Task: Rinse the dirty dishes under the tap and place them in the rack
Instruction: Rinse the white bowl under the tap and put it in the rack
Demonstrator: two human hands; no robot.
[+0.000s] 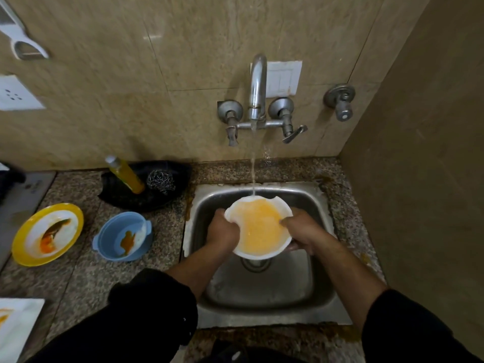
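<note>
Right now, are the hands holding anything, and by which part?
Both hands hold the white bowl under the running water: the left hand grips its left rim, the right hand its right rim.

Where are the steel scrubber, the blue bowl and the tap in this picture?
steel scrubber (160, 181): head view, middle of the wire ball.
blue bowl (111, 235): head view, bare left inner wall.
tap (258, 82): head view, upright part of the spout.

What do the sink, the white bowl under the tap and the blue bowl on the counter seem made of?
The sink: stainless steel, brushed grey sheen with dull reflections. The white bowl: probably plastic or melamine, matte with a thin scalloped rim; ceramic not excluded. The blue bowl: likely plastic, matte pastel, moulded side handles.
</note>
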